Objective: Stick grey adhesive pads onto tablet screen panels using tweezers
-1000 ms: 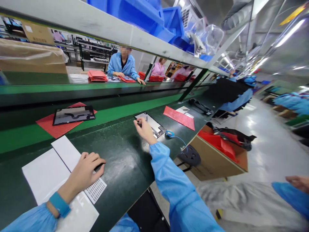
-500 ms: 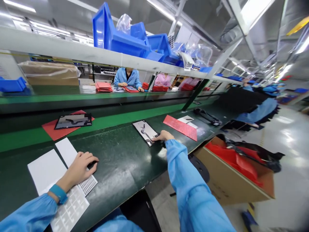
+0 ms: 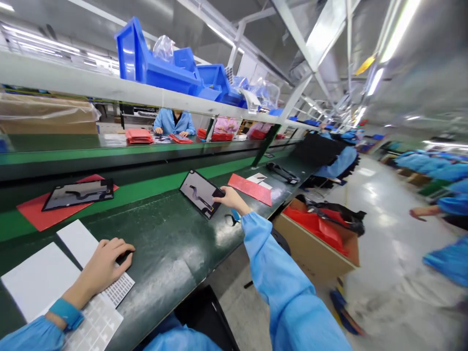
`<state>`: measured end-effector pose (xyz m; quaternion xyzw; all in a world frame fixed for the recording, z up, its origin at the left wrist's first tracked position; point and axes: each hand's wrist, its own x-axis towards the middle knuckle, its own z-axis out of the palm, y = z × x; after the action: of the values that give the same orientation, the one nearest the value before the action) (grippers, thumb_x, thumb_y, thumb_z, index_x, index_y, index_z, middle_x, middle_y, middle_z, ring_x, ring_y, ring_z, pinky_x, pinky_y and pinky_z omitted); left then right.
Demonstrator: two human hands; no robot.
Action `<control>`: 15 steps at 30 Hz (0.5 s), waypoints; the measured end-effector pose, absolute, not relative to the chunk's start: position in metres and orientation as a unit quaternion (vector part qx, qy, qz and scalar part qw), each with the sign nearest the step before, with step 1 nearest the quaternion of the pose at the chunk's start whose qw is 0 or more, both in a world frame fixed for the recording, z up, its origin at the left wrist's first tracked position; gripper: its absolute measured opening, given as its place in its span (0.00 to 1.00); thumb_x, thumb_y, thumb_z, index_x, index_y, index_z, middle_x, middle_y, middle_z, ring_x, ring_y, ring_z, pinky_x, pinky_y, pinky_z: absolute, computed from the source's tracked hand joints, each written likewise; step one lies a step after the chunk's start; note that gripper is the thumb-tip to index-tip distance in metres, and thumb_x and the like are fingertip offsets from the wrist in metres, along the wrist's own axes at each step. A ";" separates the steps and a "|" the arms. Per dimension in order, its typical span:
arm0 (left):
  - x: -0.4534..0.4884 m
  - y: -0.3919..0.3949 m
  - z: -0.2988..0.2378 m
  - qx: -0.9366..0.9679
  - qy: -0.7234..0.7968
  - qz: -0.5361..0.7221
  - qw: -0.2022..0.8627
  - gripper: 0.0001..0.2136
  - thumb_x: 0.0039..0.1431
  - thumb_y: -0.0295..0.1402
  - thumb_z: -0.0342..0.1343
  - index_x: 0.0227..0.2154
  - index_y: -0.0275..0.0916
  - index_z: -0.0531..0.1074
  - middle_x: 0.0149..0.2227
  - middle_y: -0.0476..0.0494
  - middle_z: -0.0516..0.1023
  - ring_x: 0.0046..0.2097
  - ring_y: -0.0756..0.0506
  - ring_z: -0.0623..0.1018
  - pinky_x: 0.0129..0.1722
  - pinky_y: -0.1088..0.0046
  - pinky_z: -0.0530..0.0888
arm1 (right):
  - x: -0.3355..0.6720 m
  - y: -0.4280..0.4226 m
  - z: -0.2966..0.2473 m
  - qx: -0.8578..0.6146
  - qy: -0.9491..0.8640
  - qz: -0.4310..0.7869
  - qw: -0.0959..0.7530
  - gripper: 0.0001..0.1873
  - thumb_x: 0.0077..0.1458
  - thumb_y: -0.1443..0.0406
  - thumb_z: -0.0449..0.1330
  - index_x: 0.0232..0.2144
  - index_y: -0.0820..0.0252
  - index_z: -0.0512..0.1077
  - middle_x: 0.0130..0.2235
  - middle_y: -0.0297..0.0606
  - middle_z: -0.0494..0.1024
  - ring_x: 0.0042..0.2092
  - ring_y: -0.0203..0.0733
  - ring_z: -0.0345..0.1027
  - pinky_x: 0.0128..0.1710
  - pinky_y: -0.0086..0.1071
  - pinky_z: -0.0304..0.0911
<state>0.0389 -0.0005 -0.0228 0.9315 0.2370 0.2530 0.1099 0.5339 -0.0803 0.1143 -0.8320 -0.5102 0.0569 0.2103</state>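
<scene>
My right hand (image 3: 229, 199) grips the near right edge of a flat black panel (image 3: 199, 193) and holds it tilted up off the dark green table (image 3: 175, 243). A black flex strip runs across the panel's grey face. My left hand (image 3: 104, 263) lies on the table at the lower left, fingers curled down on a white sheet of small stickers (image 3: 117, 288). Both arms wear light blue sleeves. A blue band circles my left wrist.
White sheets (image 3: 40, 273) lie at the left. Another panel on a red mat (image 3: 76, 194) rides the green belt. A red mat (image 3: 250, 188) lies to the right, a cardboard box with red bags (image 3: 314, 239) beside the table. People in blue coats work across the line and in the aisle.
My right hand has taken the panel by its edge and raised it from lying flat to tilted. My left hand stays on the sticker sheet. My view has swung to the right.
</scene>
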 end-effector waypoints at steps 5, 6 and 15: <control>0.040 0.004 -0.029 0.929 0.223 0.278 0.101 0.08 0.73 0.38 0.52 0.48 0.47 0.74 0.42 0.52 0.77 0.42 0.49 0.76 0.47 0.63 0.59 | 0.494 -0.092 0.171 -0.787 -0.557 -0.041 0.262 0.09 0.54 0.65 0.71 0.36 0.64 0.78 0.37 0.41 0.82 0.40 0.46 0.74 0.39 0.31 0.64; 0.040 0.005 -0.029 0.928 0.216 0.289 0.092 0.08 0.73 0.38 0.52 0.48 0.47 0.74 0.42 0.52 0.77 0.41 0.50 0.76 0.47 0.62 0.59 | 0.484 -0.096 0.183 -0.777 -0.567 -0.054 0.267 0.08 0.55 0.64 0.70 0.34 0.63 0.77 0.35 0.41 0.81 0.38 0.46 0.73 0.38 0.32 0.63; 0.062 -0.043 0.053 0.855 0.232 0.413 0.210 0.25 0.69 0.47 0.58 0.65 0.51 0.63 0.59 0.45 0.74 0.57 0.41 0.74 0.56 0.57 0.61 | 0.379 -0.158 0.257 -0.630 -0.727 0.043 0.270 0.10 0.59 0.58 0.68 0.39 0.57 0.82 0.37 0.36 0.83 0.37 0.44 0.75 0.38 0.31 0.66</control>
<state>0.0625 -0.0431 0.0531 0.8553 0.2325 0.4128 0.2099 0.3794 -0.1585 0.2565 -0.6302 -0.7268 0.0433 0.2696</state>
